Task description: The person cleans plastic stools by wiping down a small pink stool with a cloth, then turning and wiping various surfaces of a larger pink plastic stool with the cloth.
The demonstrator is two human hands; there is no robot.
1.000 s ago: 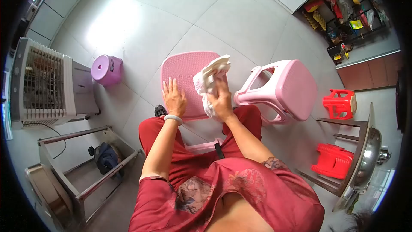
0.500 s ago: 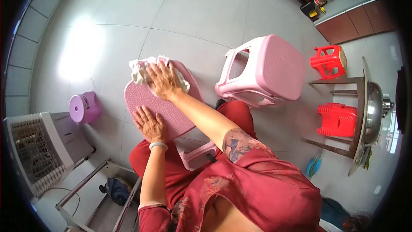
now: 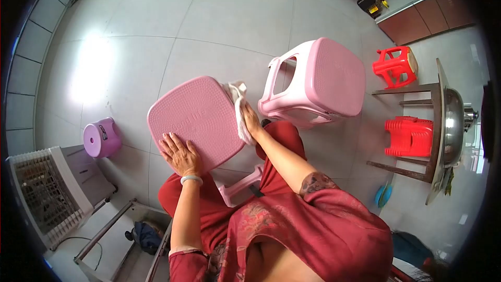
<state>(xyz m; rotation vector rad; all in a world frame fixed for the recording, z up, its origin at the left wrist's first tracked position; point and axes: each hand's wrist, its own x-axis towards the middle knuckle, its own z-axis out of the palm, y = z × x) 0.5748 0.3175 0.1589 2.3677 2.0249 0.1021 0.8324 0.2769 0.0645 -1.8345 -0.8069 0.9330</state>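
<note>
A pink plastic stool (image 3: 194, 107) stands between my knees, its textured seat facing me. On the near left part of that seat my left hand (image 3: 181, 155) lies flat, fingers spread, holding nothing. Against the stool's right side, my right hand (image 3: 252, 121) presses a white cloth (image 3: 238, 105); part of the cloth bunches up over the seat's edge. Some fingers of the right hand are hidden by the cloth. Another pink stool (image 3: 339, 75), apparently several stacked together, stands to the right.
A small purple stool (image 3: 102, 137) and a white slatted appliance (image 3: 49, 196) are at the left. To the right are red stools (image 3: 409, 137), a wooden-legged table (image 3: 434, 125) with a metal pot (image 3: 454, 128), and a blue dish (image 3: 383, 195) on the floor.
My right hand has moved with the cloth from the top of the seat over to its right side. My left hand stays on the seat, which has turned slightly.
</note>
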